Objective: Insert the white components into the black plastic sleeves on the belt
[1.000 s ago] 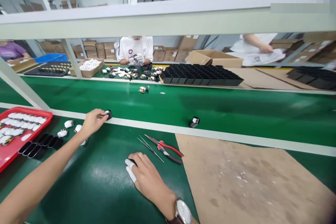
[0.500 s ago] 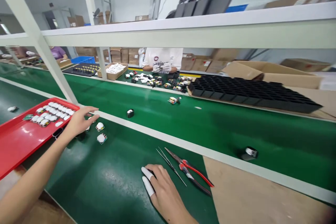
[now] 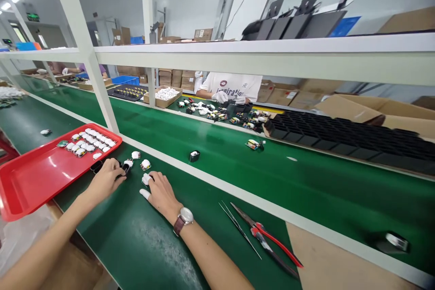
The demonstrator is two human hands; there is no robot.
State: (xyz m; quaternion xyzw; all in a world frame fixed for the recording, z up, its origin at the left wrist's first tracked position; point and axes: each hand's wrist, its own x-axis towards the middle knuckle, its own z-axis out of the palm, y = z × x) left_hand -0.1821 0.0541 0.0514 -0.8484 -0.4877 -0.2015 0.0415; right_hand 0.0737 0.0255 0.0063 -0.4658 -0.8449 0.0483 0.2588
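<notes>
My left hand (image 3: 106, 178) is closed, thumb and fingers pinching a small black plastic housing (image 3: 126, 168) just above the green bench. My right hand (image 3: 163, 195), wearing white finger cots and a wristwatch, reaches over a small circuit board with a white top (image 3: 146, 179). Its index finger covers part of that board, and its thumb is spread apart below. Similar white-topped boards (image 3: 145, 164) lie just behind. More black housings (image 3: 96, 166) sit beside the left hand, partly hidden by it. A red tray (image 3: 41, 181) with rows of white-topped boards stands on the left.
Tweezers (image 3: 240, 230) and red-handled pliers (image 3: 267, 240) lie at the right beside a brown board (image 3: 326, 258). Behind a white rail, the green belt (image 3: 224, 158) carries some units. Across it, a gloved co-worker (image 3: 234, 88) handles parts near black trays (image 3: 340, 140). A shelf post (image 3: 98, 86) rises by the tray.
My right hand has moved left and forward from beside the tweezers to the white-topped board. My left hand, earlier with fingers spread, now pinches a black housing. The view has shifted.
</notes>
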